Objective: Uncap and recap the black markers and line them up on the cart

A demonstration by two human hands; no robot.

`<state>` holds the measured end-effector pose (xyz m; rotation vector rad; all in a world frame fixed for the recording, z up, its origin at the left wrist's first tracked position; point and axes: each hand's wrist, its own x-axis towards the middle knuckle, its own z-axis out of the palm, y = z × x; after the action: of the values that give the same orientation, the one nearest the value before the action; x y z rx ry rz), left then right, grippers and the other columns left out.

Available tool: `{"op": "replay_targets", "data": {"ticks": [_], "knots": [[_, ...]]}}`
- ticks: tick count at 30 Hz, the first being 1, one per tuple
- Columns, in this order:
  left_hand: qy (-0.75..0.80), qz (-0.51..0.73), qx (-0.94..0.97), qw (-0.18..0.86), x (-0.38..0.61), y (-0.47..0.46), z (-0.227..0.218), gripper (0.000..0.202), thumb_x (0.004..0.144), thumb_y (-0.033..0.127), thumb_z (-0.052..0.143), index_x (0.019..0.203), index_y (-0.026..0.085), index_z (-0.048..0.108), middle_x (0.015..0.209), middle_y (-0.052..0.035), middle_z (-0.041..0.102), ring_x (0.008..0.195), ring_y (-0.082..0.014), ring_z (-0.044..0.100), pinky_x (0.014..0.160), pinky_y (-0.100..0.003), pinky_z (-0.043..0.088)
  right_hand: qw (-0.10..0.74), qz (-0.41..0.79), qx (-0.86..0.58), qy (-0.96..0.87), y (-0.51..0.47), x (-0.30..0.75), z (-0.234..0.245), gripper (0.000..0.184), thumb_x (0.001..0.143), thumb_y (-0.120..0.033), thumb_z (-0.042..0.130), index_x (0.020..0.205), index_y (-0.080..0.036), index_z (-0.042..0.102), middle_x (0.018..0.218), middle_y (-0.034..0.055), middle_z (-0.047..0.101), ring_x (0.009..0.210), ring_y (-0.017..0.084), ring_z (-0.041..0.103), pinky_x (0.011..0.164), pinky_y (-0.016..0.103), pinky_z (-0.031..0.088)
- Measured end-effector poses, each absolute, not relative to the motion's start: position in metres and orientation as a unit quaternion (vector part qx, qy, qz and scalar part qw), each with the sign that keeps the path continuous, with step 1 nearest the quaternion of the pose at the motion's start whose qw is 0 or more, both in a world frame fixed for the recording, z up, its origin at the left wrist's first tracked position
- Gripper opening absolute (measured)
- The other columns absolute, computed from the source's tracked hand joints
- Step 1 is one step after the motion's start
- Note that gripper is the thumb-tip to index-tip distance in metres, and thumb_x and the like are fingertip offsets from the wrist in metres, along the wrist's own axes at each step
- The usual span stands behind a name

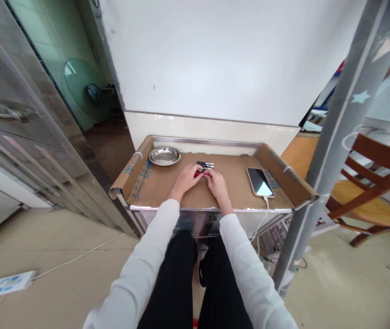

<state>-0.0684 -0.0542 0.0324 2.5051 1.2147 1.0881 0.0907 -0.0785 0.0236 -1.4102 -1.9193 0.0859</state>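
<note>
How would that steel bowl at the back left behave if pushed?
The steel bowl looks thin and shallow, so probably light. Its wide, low shape suggests it would slide on the cardboard rather than tip. Its polished surface may be slippery to grip.

Small metal table (195, 211) lined with cardboard (167, 187)

On the cardboard lie a steel bowl (164, 155) at the far left, a few dark pens (205, 164) mid-back, and a phone (259, 182) at the right with its white cable (262, 218) hanging over the front edge.

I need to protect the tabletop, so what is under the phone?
The phone lies on brown cardboard that covers the table; a white cable plugs in. The surface beneath is hidden.
</note>
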Motion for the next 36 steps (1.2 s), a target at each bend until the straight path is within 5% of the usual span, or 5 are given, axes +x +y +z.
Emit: {"op": "replay_targets", "data": {"ticks": [5,13,30,33,36], "knots": [[0.420,0.310,0.851,0.051,-0.0685,-0.0517,0.0309,0.024,0.085,0.029,0.053,0.108,0.023,0.058,0.113,-0.0033,0.062,0.105,-0.0203,0.052,0.094,-0.035,0.037,0.377,-0.019,-0.642,-0.667,-0.0808,0.0932,0.0243,0.022,0.091,-0.019,0.039,0.099,-0.018,0.060,0.094,0.0068,0.068,0.084,0.019,0.059,0.077,0.027,0.037],[0.407,0.279,0.867,0.062,-0.0681,-0.0483,0.0278,0.029,0.085,0.047,0.051,0.097,0.024,0.065,0.096,-0.0028,0.064,0.096,-0.0207,0.053,0.087,-0.035,0.037,0.341,-0.036,-0.712,-0.613,-0.0803,0.0938,0.0243,0.023,0.091,-0.019,0.039,0.099,-0.017,0.061,0.088,0.0090,0.068,0.078,0.019,0.057,0.071,0.027,0.032],[0.406,0.359,0.838,0.066,-0.0693,-0.0493,0.0292,0.017,0.089,0.031,0.049,0.095,0.021,0.061,0.095,-0.0025,0.067,0.088,-0.0181,0.056,0.084,-0.032,0.042,0.341,-0.036,-0.626,-0.700,-0.0804,0.0921,0.0242,0.024,0.091,-0.020,0.037,0.098,-0.018,0.061,0.093,0.0097,0.068,0.085,0.023,0.058,0.079,0.033,0.038],[0.406,0.366,0.835,0.063,-0.0699,-0.0480,0.0280,0.016,0.089,0.030,0.049,0.096,0.021,0.060,0.097,-0.0028,0.067,0.090,-0.0178,0.056,0.085,-0.031,0.042,0.369,0.013,-0.567,-0.737,-0.0793,0.0916,0.0225,0.031,0.089,-0.018,0.037,0.113,-0.018,0.055,0.106,0.0107,0.067,0.097,0.023,0.059,0.087,0.035,0.041],[0.415,0.382,0.824,0.052,-0.0704,-0.0473,0.0271,0.017,0.091,0.031,0.047,0.099,0.021,0.059,0.097,-0.0028,0.067,0.092,-0.0173,0.057,0.087,-0.031,0.041,0.397,0.071,-0.479,-0.780,-0.0793,0.0905,0.0216,0.060,0.081,-0.011,0.039,0.140,-0.017,0.029,0.130,0.0103,0.054,0.117,0.020,0.051,0.097,0.035,0.040]]}}
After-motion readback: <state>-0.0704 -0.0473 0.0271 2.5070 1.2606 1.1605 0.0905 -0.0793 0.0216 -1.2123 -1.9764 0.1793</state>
